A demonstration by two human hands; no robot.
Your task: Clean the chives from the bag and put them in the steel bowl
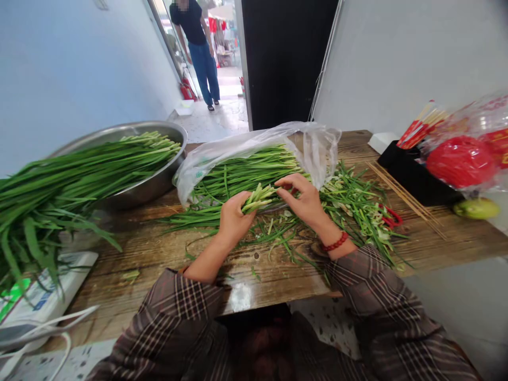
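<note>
My left hand (234, 217) is wrapped round a small bunch of garlic chives (259, 198), pale cut ends pointing up and right, leaves trailing left over the table. At those ends my right hand (304, 198) has its thumb and forefinger drawn together in a pinch; what lies between the tips is too small to make out. Just behind both hands, a clear plastic bag (254, 142) lies open round a pile of more garlic chives (250, 172). Loose trimmings (353, 203) are heaped beside my right wrist and scattered in front of the bag.
A steel basin (180, 138) heaped with chives stands left, leaves hanging over a white scale (75, 264) and cables. Right are thin wooden sticks (408, 198), a black holder (408, 172), a red plastic-wrapped bundle (462, 161) and a yellow-green fruit (476, 208). A person (198, 47) stands in the doorway.
</note>
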